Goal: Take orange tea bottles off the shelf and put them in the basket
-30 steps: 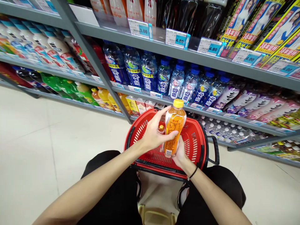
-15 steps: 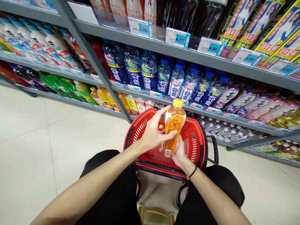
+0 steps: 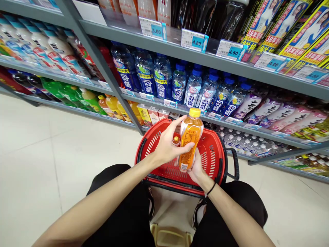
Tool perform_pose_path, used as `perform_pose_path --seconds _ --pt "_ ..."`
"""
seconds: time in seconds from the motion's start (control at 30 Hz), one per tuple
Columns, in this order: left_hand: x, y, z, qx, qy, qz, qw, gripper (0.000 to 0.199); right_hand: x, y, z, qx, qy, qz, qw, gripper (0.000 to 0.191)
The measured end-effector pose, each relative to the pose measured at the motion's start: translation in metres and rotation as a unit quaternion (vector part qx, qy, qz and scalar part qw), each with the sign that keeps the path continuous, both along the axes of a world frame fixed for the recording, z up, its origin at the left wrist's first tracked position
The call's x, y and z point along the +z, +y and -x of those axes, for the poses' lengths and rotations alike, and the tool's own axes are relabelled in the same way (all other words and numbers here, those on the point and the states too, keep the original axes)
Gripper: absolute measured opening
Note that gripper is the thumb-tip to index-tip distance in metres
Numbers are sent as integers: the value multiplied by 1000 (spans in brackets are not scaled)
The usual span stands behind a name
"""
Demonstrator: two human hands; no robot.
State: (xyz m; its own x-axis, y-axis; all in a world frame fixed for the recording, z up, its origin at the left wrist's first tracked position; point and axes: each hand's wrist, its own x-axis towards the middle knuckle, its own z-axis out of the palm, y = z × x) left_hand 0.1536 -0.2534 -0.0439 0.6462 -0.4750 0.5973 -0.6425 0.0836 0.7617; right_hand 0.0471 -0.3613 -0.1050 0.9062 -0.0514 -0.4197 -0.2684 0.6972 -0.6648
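Note:
An orange drink bottle [image 3: 190, 139] with a yellow cap stands nearly upright above a red basket [image 3: 208, 151], its label facing me. My left hand [image 3: 168, 142] grips its left side, thumb across the front and fingers near the neck. Around the lower right of the bottle is my right hand [image 3: 196, 168], its fingers mostly hidden behind it. Inside the basket, partly behind my left hand, a second bottle with an orange cap [image 3: 176, 139] shows only its top.
Shelves [image 3: 180, 53] full of drinks run across ahead, with blue bottles [image 3: 162, 77] just beyond the basket. A black basket handle [image 3: 235, 164] sticks out at the right. My knees flank the basket; a yellowish stool [image 3: 171, 236] is below.

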Motion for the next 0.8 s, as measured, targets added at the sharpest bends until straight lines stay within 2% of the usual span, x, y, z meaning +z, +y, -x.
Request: perform_pose_path --seconds 0.1,0.23,0.37,0.5,0.57,0.63,0.73,0.8 --pt "-2 -1 0 -14 32 2 999 91 0 0 -1 -2 3 -1 1000 62" --pt "-11 -7 -4 -32 142 50 988 83 5 0 -4 -14 2 -15 1000 57" --pt "-17 -10 -15 -14 189 92 978 72 21 -5 -2 0 -24 -23 999 43" --pt "-11 -5 -30 25 200 121 972 66 38 -11 3 55 -78 -34 995 41" --pt "-5 -3 -33 39 246 156 956 66 42 -12 4 86 -105 -35 990 43" --pt "1 -1 -33 49 320 196 926 65 42 -12 4 96 -124 -35 987 46" --pt "9 -1 -27 51 423 233 874 63 39 -11 3 87 -132 -34 987 52" --pt "12 -1 -24 45 463 242 852 64 38 -10 3 71 -127 -41 988 61"
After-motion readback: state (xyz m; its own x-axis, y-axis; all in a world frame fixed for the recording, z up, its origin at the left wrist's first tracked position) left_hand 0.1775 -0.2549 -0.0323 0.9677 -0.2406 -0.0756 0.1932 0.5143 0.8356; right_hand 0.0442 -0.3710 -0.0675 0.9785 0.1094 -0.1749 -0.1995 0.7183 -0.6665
